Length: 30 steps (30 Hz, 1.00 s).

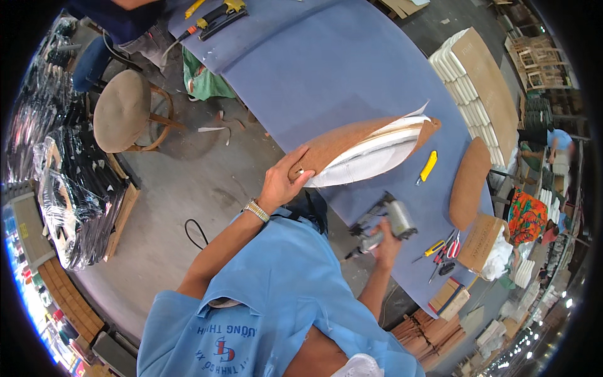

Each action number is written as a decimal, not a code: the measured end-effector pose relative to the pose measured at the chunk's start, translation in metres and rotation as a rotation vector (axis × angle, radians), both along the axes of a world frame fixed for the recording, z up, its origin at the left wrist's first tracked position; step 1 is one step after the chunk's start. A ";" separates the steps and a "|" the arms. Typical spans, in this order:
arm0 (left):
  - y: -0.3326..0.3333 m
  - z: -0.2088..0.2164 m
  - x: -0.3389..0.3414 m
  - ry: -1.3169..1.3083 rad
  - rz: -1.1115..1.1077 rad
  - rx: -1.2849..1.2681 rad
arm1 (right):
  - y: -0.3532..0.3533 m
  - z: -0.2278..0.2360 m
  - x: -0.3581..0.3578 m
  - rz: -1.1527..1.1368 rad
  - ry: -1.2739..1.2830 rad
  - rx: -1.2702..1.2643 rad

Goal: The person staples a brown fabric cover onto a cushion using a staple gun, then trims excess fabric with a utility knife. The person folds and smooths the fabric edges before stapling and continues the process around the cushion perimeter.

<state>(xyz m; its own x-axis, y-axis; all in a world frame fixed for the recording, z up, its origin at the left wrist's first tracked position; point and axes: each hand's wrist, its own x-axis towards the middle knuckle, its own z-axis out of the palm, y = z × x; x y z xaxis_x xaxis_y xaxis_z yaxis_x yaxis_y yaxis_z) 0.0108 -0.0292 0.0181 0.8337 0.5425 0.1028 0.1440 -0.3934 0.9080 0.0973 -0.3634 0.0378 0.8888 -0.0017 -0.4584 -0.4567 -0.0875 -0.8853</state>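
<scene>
My left hand [279,182] is closed on the left end of a padded upholstered panel [342,141]. The panel has brown fabric on its outside and white layers showing along its open side, and it is tilted up on the blue-topped table [301,69]. My right hand [385,244] is wrapped round the handle of a pneumatic staple gun [401,217], slightly blurred, over the table's near edge and apart from the panel. A yellow utility knife [428,167] lies to the right of the panel.
Another brown padded panel [471,185] lies at the table's right edge. Nearer are a yellow-handled screwdriver [434,248], red-handled scissors [453,246] and a cardboard box [482,242]. Another air tool [220,14] rests at the far left. A round stool [122,110] stands left; people are nearby.
</scene>
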 end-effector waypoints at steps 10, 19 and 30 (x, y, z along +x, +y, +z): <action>-0.004 -0.004 0.000 -0.055 0.003 0.052 | 0.134 0.077 -0.023 0.555 -0.176 -0.060; -0.003 -0.013 -0.008 -0.086 -0.056 0.002 | 0.156 0.080 -0.024 0.763 -0.383 -0.265; -0.001 -0.019 -0.006 -0.102 -0.091 0.009 | 0.158 0.076 -0.023 0.815 -0.404 -0.337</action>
<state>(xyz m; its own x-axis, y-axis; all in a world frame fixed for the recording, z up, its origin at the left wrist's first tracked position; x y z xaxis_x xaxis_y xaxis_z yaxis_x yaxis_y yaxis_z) 0.0051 -0.0304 -0.0013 0.8642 0.4642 0.1940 0.0145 -0.4084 0.9127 0.0740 -0.2051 0.1139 0.7658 0.6091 -0.2063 0.1894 -0.5201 -0.8328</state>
